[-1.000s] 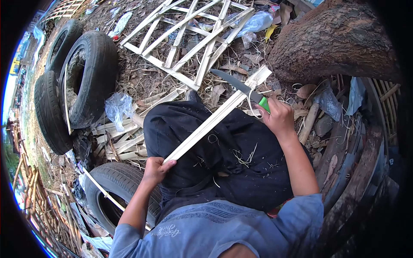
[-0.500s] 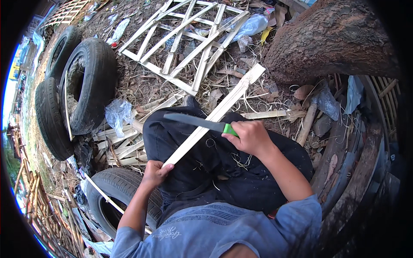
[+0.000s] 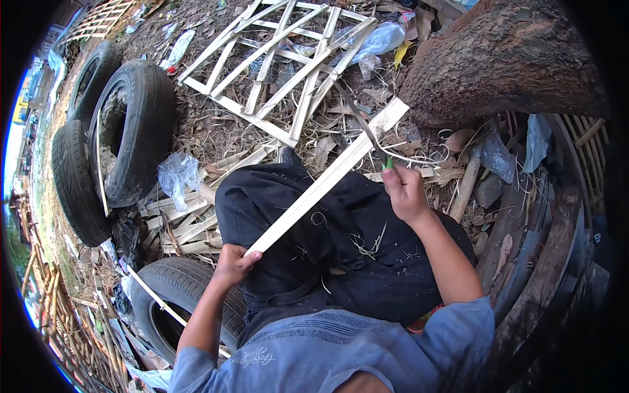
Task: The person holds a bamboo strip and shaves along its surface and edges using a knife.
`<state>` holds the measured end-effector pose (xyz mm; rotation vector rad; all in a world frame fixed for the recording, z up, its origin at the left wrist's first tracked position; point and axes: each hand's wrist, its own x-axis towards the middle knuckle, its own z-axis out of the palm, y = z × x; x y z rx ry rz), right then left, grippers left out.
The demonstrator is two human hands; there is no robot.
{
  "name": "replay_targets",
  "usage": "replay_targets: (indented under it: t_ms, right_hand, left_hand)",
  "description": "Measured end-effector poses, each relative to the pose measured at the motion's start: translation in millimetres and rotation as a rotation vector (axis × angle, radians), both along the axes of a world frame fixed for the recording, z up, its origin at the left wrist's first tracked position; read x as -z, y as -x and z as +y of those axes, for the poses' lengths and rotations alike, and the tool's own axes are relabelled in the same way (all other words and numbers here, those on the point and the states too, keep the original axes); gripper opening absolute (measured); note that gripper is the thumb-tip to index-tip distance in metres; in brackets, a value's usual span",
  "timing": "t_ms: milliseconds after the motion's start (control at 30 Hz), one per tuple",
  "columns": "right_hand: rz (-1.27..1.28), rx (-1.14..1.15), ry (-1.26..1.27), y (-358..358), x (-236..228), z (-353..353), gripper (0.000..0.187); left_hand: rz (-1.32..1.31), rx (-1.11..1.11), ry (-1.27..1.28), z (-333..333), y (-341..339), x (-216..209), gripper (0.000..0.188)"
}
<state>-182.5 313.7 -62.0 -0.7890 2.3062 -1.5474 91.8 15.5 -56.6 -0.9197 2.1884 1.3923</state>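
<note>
My left hand (image 3: 236,263) is closed round the near end of a pale bamboo strip (image 3: 314,191). The strip slants up and to the right across my dark trousers, its far end near the tree trunk. In my closed right hand (image 3: 407,191) is a knife (image 3: 359,118) with a green handle, most of it hidden by my fingers. The dark blade lies across the strip close to its far end, pointing up and left. A thin curled shaving (image 3: 419,159) shows beside the blade there. More loose fibres (image 3: 371,243) lie on my lap.
Beyond my knees a lattice of pale strips (image 3: 278,62) lies on littered ground. Old tyres (image 3: 149,131) stand at the left, with another tyre (image 3: 177,288) by my left arm. Split strips (image 3: 190,229) are piled beside my left knee. A thick tree trunk (image 3: 504,62) fills the upper right.
My right hand has moved up and to the right along the strip, and the knife has turned steeper, from the strip's middle to near its far end. My left hand keeps its place.
</note>
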Motion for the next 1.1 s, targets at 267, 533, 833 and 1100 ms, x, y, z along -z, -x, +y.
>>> replay_targets:
  t_ms: [267, 533, 833, 1100]
  right_hand:
    - [-0.995, -0.157, 0.376, -17.6, -7.4, -24.4, 0.06]
    - [0.694, 0.064, -0.37, 4.2, -21.8, -6.8, 0.034]
    - [0.361, 0.379, -0.314, 0.6, -15.7, 22.6, 0.029]
    - [0.546, 0.031, -0.177, -29.1, -19.3, 15.0, 0.034]
  left_hand:
    - [-0.077, -0.034, -0.066, -3.7, -0.3, 0.6, 0.057]
    - [-0.07, -0.062, -0.075, -4.3, -1.7, 0.7, 0.056]
    - [-0.034, -0.052, -0.085, -3.5, -1.5, -1.8, 0.058]
    - [-0.07, -0.059, -0.036, 0.7, 4.0, -2.2, 0.058]
